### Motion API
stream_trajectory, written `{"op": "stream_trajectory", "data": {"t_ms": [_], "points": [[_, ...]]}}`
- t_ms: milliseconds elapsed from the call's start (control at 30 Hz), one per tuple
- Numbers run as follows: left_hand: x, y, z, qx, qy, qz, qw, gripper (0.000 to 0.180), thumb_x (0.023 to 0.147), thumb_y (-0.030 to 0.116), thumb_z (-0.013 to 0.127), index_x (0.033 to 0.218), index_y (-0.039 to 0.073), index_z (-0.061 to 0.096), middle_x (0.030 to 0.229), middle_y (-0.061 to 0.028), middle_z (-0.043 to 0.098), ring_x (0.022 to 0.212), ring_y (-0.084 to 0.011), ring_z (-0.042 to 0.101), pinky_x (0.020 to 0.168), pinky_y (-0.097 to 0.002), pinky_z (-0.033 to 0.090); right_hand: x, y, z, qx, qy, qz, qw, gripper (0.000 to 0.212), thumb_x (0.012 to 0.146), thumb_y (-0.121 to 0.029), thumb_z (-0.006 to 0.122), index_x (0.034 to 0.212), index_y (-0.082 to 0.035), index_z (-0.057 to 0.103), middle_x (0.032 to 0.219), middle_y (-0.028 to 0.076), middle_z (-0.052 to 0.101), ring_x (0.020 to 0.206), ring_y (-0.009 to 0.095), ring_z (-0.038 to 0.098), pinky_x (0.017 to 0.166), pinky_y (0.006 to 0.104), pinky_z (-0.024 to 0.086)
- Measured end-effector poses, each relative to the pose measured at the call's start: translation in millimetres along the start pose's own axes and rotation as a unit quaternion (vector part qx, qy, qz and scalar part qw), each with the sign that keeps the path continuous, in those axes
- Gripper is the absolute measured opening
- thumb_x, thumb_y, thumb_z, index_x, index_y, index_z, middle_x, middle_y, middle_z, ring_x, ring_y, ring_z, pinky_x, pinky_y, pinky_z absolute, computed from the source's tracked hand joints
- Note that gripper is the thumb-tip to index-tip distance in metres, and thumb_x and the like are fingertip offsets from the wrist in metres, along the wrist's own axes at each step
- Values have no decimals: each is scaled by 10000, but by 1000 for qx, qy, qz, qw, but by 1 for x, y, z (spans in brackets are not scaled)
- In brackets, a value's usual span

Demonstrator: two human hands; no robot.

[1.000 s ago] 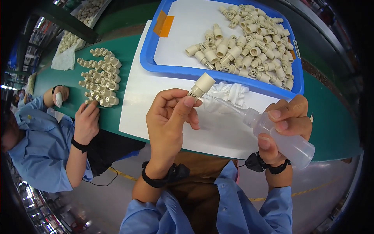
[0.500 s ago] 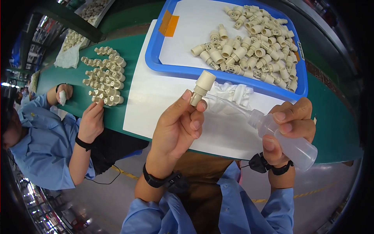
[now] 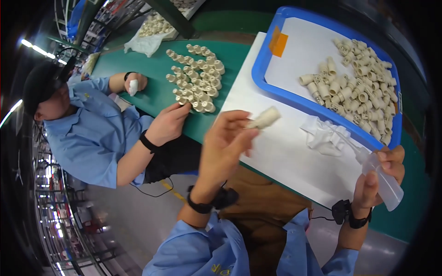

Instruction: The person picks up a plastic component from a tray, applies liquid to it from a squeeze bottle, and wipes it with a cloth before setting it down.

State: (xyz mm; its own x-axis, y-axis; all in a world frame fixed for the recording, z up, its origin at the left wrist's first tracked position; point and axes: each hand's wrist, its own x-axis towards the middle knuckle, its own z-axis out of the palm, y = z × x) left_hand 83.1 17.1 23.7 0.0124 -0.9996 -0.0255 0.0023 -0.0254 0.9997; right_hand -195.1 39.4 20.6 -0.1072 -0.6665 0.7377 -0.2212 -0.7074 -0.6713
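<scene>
My left hand (image 3: pixel 226 146) pinches a cream plastic fitting (image 3: pixel 268 117) between thumb and fingers. The fitting is tilted, its wide end pointing up and right, slightly blurred; its narrow end is hidden in my fingers. On the right, my right hand (image 3: pixel 374 184) grips a translucent squeeze bottle (image 3: pixel 386 186). The bottle's thin nozzle points up and left, over a crumpled white cloth (image 3: pixel 322 136), well apart from the fitting. Beyond the cloth stands a blue tray (image 3: pixel 301 94) holding a heap of similar fittings (image 3: pixel 363 94).
White sheeting (image 3: pixel 276 149) covers the green table (image 3: pixel 241 43) before me. To the left, a co-worker's hand (image 3: pixel 168 123) touches rows of upright fittings (image 3: pixel 198 78); their other hand (image 3: pixel 136 83) holds something white. Farther back lie more small parts (image 3: pixel 156 25) beside a plastic bag (image 3: pixel 142 44).
My left hand has moved left with the fitting, tipping it from near upright to slanted, away from the bottle's nozzle. The bottle stays in my right hand. The whole view has swung left.
</scene>
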Motion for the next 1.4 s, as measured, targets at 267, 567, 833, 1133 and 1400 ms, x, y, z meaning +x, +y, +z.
{"op": "stream_trajectory", "data": {"t_ms": [267, 567, 833, 1133, 1400], "points": [[12, 37, -96, 606, 77, 198, 766, 152, 704, -9, 598, 851, 27, 587, 852, -113, 566, 728, -280, 564, 623, -327, 444, 2, 0, 0, -20, -11, -16, 1000, 293, 734, -216, 617, 959, -74, 493, 927, 88, 452, 856, 163, 405, 788, 282, 348], [21, 11, -102, 652, 32, 202, 730, 170, 700, 4, 609, 866, 29, 587, 914, -97, 551, 706, -265, 558, 608, -322, 442, 12, 3, 1, -43, 4, -39, 998, 299, 721, -192, 644, 938, -63, 484, 900, 95, 486, 797, 153, 429, 712, 267, 368], [27, 40, -30, 490, 40, 219, 843, 241, 689, 30, 656, 918, 22, 580, 935, -80, 559, 613, -154, 478, 562, -228, 403, 17, 3, -7, -75, 85, -47, 992, 283, 743, -191, 622, 948, -55, 484, 905, 96, 481, 814, 147, 432, 690, 249, 379], [138, 14, 94, 476, -139, 259, 829, 242, 686, 100, 648, 905, 5, 609, 851, -149, 603, 792, -303, 568, 698, -358, 453, 22, 18, -11, -101, 145, -14, 984, 252, 729, -71, 637, 927, -20, 491, 869, 114, 533, 781, 171, 488, 689, 261, 404], [159, 0, 85, 494, -257, 134, 820, 333, 711, 88, 633, 1036, 38, 578, 810, -101, 582, 648, -213, 561, 620, -300, 445, 27, 18, -13, -94, 121, -48, 987, 267, 714, -70, 656, 921, -20, 495, 859, 119, 530, 757, 165, 499, 653, 245, 415]]}}
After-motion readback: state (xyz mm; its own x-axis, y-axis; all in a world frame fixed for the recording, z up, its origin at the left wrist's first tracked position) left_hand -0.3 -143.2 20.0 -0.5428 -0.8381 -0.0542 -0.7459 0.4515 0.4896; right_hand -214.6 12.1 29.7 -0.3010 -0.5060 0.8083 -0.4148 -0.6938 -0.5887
